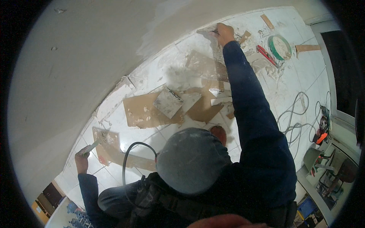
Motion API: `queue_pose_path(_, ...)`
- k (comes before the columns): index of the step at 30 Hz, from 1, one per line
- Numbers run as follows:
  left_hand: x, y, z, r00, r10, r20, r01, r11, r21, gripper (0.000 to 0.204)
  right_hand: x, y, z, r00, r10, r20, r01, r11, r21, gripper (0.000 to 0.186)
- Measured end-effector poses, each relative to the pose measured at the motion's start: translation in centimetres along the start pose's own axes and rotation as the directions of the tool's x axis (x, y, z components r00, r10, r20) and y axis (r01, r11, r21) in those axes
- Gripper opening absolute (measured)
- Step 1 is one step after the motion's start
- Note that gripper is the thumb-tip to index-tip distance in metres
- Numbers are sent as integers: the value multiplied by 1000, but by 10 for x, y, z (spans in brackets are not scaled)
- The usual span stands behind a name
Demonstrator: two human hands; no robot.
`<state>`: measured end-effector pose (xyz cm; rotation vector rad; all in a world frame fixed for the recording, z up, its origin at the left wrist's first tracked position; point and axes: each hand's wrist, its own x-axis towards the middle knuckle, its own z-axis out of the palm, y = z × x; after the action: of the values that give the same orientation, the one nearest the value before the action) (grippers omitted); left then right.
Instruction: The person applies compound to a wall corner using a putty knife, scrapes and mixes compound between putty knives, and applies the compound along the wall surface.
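Grips a flat blade low by the wall with right hand, clasps a putty knife at a smeared board with left hand, curling fingers round both. Looks partway done, with patchy coating on the wall and filler left in the green bucket

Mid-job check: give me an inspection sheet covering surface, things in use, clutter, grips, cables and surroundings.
Surface: white tiled floor, smeared with pale residue near the wall.
Things in use: pale flat tool at lower left; flat blade by the wall's base.
Clutter: brown sheet with a dirty square tile overlapping it; red tool beside a green-rimmed container of pale material.
Grips: left grip closed on the pale flat tool; right grip closed on the flat blade.
Cables: grey cable loosely looped at right; black cable arching near the person.
Surroundings: plain wall at left; dark-paned frame at right.
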<state>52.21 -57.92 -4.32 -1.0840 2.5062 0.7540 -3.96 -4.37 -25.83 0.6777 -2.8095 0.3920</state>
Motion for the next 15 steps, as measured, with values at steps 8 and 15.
queue_pose_path(8, 1, 12, 0, 999, -37, 6, 37, 999, -2, 37, 62, 16, 16, 987, -155, 35, 157, 984, -81, 34)
queue_pose_path(15, 11, -5, 3, 1000, -24, 20, 25, 998, -51, 37, 11, 92, 40, 912, 395, 110, -254, 331, 909, 19)
